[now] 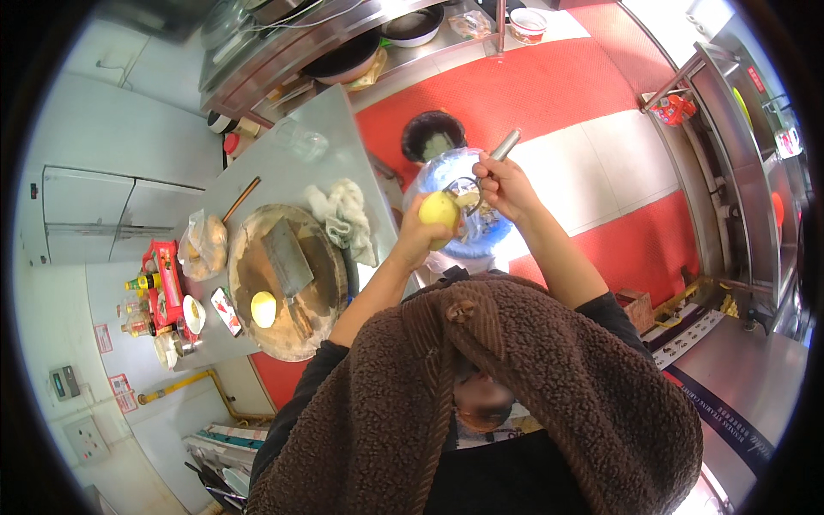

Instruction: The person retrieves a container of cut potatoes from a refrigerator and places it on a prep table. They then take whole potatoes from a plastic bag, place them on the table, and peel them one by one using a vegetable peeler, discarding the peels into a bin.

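Note:
My left hand (415,239) is closed around a yellow peeled potato (440,209). In my right hand (512,190) is a peeler with a metal handle (507,143); its dark looped head is beside the potato, and I cannot tell whether the blade touches it. Both hands are above a bin lined with a clear bluish plastic bag (491,243), with peelings inside. To the left, a second pale peeled potato (263,309) lies on a round wooden chopping block (249,232), near a broad cleaver (287,259).
A dark bucket (433,129) with pale contents stands beyond the bin. The metal table (339,129) holds a crumpled white cloth (341,215), a bag of round items (204,247), a phone (226,311) and several bottles. A steel shelf (412,51) with pans runs along the far side.

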`<control>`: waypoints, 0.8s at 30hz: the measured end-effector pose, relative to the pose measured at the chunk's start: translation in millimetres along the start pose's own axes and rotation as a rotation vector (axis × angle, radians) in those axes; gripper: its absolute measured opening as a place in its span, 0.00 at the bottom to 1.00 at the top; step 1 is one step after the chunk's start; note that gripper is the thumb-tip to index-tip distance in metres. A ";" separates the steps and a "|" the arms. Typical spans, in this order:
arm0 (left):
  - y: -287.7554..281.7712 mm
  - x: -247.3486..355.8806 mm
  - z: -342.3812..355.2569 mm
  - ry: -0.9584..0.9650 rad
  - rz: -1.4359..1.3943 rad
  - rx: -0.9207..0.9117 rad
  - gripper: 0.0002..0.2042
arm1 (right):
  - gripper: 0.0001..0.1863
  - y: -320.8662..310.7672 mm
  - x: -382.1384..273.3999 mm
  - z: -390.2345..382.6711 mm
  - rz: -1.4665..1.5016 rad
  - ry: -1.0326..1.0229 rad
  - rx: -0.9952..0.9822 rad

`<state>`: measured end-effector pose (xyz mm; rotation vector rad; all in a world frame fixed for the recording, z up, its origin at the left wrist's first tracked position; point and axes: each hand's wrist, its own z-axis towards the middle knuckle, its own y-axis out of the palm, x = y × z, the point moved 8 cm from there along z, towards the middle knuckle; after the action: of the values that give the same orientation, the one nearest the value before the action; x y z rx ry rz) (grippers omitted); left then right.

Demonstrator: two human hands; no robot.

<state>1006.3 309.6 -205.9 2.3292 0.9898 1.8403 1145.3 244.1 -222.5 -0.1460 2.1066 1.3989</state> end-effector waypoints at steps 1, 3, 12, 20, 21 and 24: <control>2.7 3.0 -1.3 0.032 0.019 -0.023 0.30 | 0.08 -2.7 1.1 2.5 0.053 0.002 -0.048; 9.0 8.4 -4.4 0.094 0.059 -0.086 0.30 | 0.07 -33.3 0.5 7.5 -0.038 -0.052 0.185; -2.8 -6.8 7.4 -0.128 -0.310 0.038 0.19 | 0.06 -11.4 -27.0 -9.6 -0.112 -0.225 0.130; 6.2 -16.4 22.5 -0.182 -0.335 -0.008 0.25 | 0.09 65.3 10.0 -31.1 -0.244 -0.112 -0.213; 16.2 -11.1 22.4 -0.135 -0.319 -0.137 0.25 | 0.09 61.4 14.8 -29.8 -0.247 -0.078 -0.189; -4.7 -32.9 10.6 -0.318 -0.412 0.260 0.24 | 0.08 42.0 14.0 -19.8 -0.245 -0.076 -0.128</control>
<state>1009.9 301.5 -239.7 2.2196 1.5807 1.2111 1108.8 248.5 -190.9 -0.3829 1.8665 1.3679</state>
